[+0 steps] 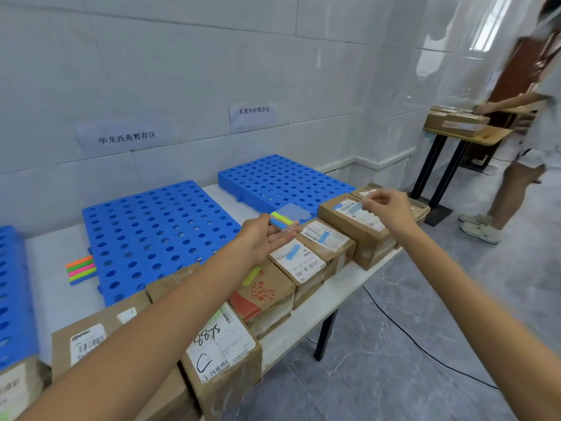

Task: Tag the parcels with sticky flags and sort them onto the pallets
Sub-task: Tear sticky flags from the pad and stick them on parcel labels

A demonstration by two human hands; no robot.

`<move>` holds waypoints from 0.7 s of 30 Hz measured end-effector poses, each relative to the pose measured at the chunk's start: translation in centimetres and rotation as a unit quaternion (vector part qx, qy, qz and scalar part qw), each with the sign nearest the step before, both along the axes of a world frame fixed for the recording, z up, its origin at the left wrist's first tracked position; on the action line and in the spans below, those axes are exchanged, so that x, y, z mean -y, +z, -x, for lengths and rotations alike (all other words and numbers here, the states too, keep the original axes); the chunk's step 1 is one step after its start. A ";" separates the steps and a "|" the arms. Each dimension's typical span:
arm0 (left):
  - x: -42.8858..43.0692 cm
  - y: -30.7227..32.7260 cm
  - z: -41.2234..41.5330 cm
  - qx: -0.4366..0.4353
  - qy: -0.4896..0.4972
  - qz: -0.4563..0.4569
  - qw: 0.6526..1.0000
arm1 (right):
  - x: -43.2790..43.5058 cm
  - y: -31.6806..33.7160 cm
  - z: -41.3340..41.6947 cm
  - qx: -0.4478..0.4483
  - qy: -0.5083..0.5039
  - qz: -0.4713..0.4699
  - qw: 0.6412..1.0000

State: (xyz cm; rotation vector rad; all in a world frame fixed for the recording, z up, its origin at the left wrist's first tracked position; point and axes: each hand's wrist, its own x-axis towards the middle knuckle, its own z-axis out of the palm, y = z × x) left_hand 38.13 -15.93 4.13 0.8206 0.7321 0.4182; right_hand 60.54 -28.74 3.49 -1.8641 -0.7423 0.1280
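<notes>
Flag pad point(283, 220) pinched in left hand point(261, 238); right hand point(387, 208) pinches blue flag point(355, 208) over parcel point(361, 235).

We see brown parcels point(309, 253) lined along the front edge of the counter point(306, 320), holey blue pallets point(151, 235) behind them, and bright sticky flags point(81, 268) beside one pallet.

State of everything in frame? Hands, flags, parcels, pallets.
left hand: holds flag pad
right hand: fingertips pinched over far parcel, contents unclear
far parcel: blue flag on label
red-print parcel: yellow flag on top
middle pallet, right pallet: no parcels yet
spare flags: stacked on table beside middle pallet
</notes>
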 end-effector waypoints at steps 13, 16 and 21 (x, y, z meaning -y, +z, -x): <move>1.3 -0.3 0.5 -0.011 -0.062 -0.004 0.998 | -2.0 -4.6 -4.2 0.068 -0.115 0.204 0.970; 0.8 -0.2 0.8 -0.008 -0.077 -0.007 0.997 | -2.2 -4.5 -4.7 0.058 -0.116 0.210 0.969; -1.3 1.0 -0.2 -0.030 -0.134 -0.048 0.989 | -2.8 -5.5 -5.7 0.064 -0.175 0.183 0.965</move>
